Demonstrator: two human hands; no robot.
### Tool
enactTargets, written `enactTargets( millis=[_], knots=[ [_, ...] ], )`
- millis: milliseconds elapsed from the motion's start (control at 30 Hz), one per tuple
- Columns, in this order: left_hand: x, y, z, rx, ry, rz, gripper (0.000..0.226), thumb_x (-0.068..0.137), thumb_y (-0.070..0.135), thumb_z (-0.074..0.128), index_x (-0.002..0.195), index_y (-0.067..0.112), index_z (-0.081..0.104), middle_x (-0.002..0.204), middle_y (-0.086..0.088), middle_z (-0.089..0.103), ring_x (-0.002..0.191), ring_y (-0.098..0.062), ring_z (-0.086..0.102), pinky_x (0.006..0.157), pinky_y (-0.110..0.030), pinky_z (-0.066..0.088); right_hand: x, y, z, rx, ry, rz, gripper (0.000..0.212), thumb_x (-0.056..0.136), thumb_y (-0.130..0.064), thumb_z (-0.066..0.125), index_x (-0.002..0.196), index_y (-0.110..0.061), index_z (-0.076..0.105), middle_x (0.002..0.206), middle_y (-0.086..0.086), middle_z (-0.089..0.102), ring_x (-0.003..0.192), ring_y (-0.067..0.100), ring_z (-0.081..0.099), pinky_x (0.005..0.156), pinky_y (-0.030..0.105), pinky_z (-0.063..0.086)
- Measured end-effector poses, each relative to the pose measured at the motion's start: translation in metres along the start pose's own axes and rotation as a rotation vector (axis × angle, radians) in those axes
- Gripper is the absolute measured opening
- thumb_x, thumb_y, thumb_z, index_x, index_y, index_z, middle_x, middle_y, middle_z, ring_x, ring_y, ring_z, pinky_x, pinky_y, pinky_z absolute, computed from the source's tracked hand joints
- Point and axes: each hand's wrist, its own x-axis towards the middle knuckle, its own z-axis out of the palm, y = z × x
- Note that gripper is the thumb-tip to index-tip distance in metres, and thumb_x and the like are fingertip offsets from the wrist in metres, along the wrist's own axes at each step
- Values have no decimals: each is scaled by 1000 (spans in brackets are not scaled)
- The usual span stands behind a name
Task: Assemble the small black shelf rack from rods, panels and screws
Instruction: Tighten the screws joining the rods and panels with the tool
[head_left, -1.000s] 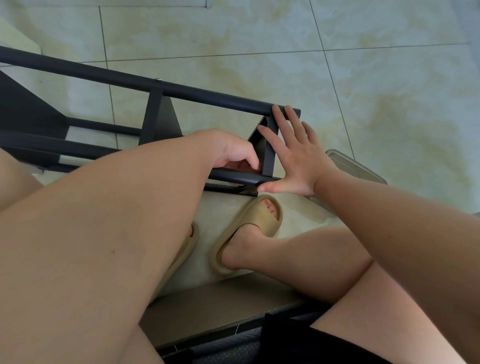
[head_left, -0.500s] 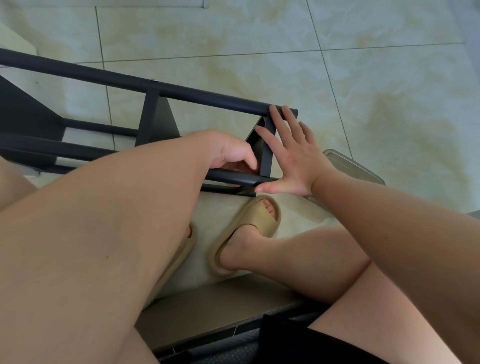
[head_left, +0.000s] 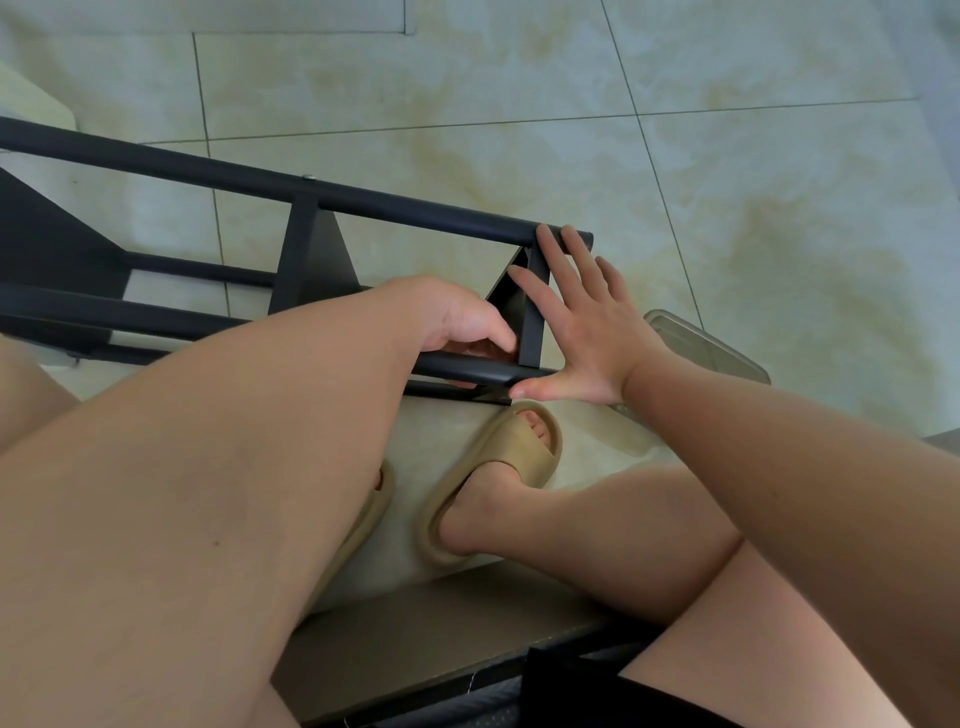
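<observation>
- Head view is showing a pale tiled floor (head_left: 727, 156) spreading under everything, with the person's bare legs crossing the lower part of the picture.
- A black shelf rack (head_left: 306, 260) is lying on its side on that floor, running from the left edge to the middle, just beyond the feet.
- Its upper rod (head_left: 415, 213) is stretching along the far side, while the lower rod (head_left: 467, 370) is running nearer the person, partly hiding behind the left forearm.
- An end panel (head_left: 532, 312) is standing between the two rods at their right ends.
- The right hand (head_left: 592, 332) is pressing flat against that panel's outer face, fingers straight and spread, tips reaching the upper rod.
- The left hand (head_left: 462, 322) is reaching inside the rack beside the end panel, fingers curling round the lower rod.
- A tan sandal (head_left: 519, 447) is resting just below the lower rod's end.
- A clear plastic container (head_left: 717, 353) is lying behind the right wrist.
- A small screw head (head_left: 309, 177) is sitting on the upper rod.
</observation>
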Motion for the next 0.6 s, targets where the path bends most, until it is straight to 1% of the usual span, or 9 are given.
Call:
enactTargets(
  millis=[67,167,267,300,333,400,433,567,600],
  knots=[
    [1,1,2,33,13,-6,17,91,23,63,95,8,71,90,-10,71,76,-22,65,73,-33,53,0,0,0,-3,-2,-1,126,64,-102,27,161,-24,10,169,14,-12,155,37,-10,120,63,14],
    [1,1,3,41,23,11,18,92,19,63,101,6,69,99,-15,70,85,-27,63,83,-36,50,0,0,0,-7,-2,-5,126,65,-102,26,162,-23,9,169,14,-12,155,38,-10,120,63,14],
    [1,-2,1,31,37,11,30,93,19,62,119,5,68,122,-16,68,110,-30,65,105,-41,46,0,0,0,-10,-4,-4,127,65,-103,21,162,-23,6,169,14,-13,155,37,-10,120,63,14],
    [1,-2,0,21,30,11,32,93,19,62,121,6,68,125,-15,67,115,-30,63,106,-42,45,0,0,0,-10,-4,-4,127,65,-103,21,162,-24,5,169,14,-13,155,37,-10,121,64,14],
    [1,-2,-1,12,18,15,31,93,20,62,120,6,69,123,-14,68,111,-28,65,103,-41,48,0,0,0,-9,-5,-4,126,65,-103,22,162,-24,4,169,14,-13,155,37,-10,121,64,14],
    [1,-2,-1,2,8,19,21,92,21,63,104,8,73,104,-13,73,86,-22,68,81,-33,56,0,0,-1,-7,-7,-4,127,65,-103,22,162,-23,3,169,14,-13,155,37,-11,121,64,13],
    [2,-1,0,10,14,16,17,91,22,64,97,9,73,94,-11,73,77,-20,67,73,-30,55,0,0,-1,-6,-11,-2,127,65,-103,23,162,-24,2,168,14,-14,155,37,-11,121,63,13],
    [4,0,3,58,54,7,14,91,23,64,87,10,70,79,-6,71,68,-20,64,67,-29,50,0,0,-1,-6,-29,4,128,64,-102,27,162,-24,0,168,13,-16,155,36,-14,121,63,11],
    [4,0,3,64,62,6,14,91,22,64,85,11,70,78,-6,71,68,-20,64,67,-29,49,0,0,-1,-6,-30,4,128,64,-102,28,162,-24,0,168,13,-16,155,36,-14,121,63,11]
  ],
)
